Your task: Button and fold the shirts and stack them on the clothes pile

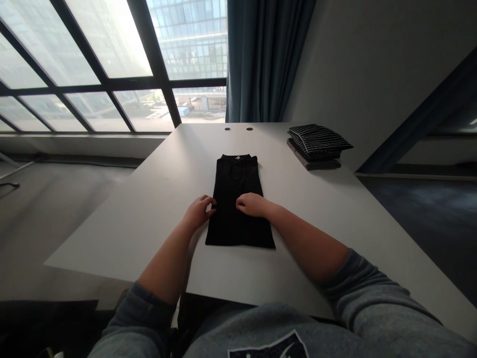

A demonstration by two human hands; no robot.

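A black shirt (238,226) lies folded into a narrow, flat panel on the table, its collar and buttoned placket at the far end. My left hand (197,214) is at the shirt's left edge, thumb and fingers apart, fingertips touching or just beside the cloth. Over the middle of the shirt rests my right hand (252,205), its fingers curled together. Whether cloth is pinched in those fingers is hidden by the dark fabric.
A stack of folded clothes (316,146), topped by a black-and-white striped one, sits at the back right of the white table (149,214). Two round holes (249,129) mark the table's far end. Behind it hang a blue curtain (261,64) and large windows (190,40).
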